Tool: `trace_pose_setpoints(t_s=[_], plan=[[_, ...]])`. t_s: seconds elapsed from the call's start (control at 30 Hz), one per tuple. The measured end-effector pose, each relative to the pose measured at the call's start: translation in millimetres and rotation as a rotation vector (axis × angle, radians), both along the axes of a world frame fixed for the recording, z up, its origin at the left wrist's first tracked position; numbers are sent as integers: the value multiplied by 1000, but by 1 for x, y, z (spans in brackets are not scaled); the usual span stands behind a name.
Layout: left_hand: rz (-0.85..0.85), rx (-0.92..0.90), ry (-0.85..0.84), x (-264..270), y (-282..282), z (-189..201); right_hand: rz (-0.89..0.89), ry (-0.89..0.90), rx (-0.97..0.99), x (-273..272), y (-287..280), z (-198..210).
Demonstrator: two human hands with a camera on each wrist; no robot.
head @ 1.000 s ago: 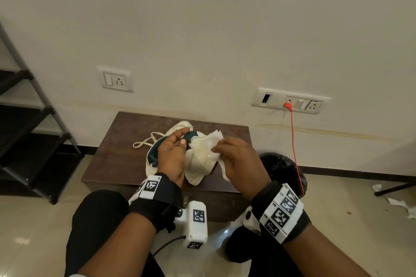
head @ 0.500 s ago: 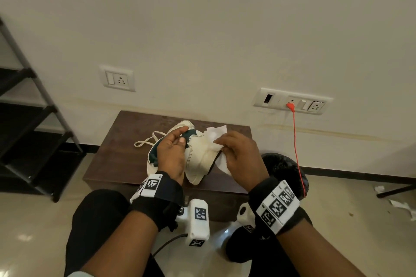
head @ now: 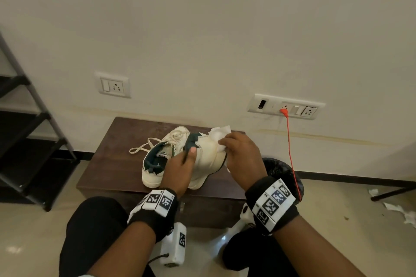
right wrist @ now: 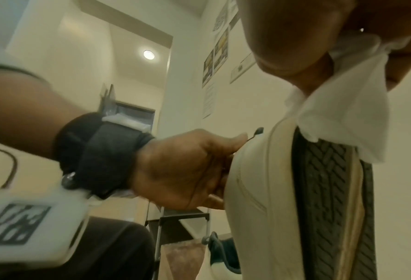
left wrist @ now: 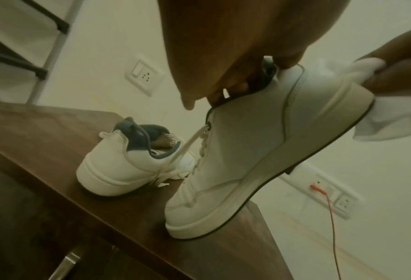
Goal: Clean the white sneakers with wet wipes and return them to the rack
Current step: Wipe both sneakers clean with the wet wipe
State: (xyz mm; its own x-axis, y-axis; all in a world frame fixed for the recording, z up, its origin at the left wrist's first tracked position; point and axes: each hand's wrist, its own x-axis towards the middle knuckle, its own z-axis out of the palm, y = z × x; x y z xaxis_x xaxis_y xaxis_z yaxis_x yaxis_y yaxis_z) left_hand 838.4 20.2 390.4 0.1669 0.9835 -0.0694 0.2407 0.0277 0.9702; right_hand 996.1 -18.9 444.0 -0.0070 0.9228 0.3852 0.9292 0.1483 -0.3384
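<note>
Two white sneakers with dark green collars are on a low brown wooden table (head: 108,159). One sneaker (head: 155,164) stands flat on the table. The other sneaker (head: 207,159) (left wrist: 247,161) is tipped up on its toe, heel raised. My left hand (head: 180,164) (right wrist: 182,170) grips this sneaker at its collar, thumb on the outside. My right hand (head: 240,155) holds a white wet wipe (head: 221,132) (right wrist: 343,106) against the raised heel and the edge of the sole (right wrist: 326,189).
A black shoe rack (head: 27,141) stands at the left by the wall. A black bin (head: 281,171) sits on the floor right of the table, an orange cable (head: 291,153) hanging over it from a wall socket. Crumpled wipes (head: 403,213) lie on the floor at far right.
The left hand has slid lower on the held sneaker, which now stands more upright, uncovering the second sneaker. The right hand and wipe have moved up to the heel.
</note>
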Motion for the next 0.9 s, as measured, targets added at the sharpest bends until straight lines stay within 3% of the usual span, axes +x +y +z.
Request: trace_pose_setpoints(t_s=[0.07,0.2,0.53,0.73,0.9], plan=[[-51,58,64,1,-1,-4,-43,26,-22,4,6,5],[18,70,63,11,3,3,-3,-27,16,-1,1,4],[72,2,-66,17,8,12,127,-103,86,-7,-15,-8],[74,-110,-144,20,3,4,-81,15,86,0,10,-3],[88,-160,-196,20,2,-1,0,-39,71,-4,-4,-18]])
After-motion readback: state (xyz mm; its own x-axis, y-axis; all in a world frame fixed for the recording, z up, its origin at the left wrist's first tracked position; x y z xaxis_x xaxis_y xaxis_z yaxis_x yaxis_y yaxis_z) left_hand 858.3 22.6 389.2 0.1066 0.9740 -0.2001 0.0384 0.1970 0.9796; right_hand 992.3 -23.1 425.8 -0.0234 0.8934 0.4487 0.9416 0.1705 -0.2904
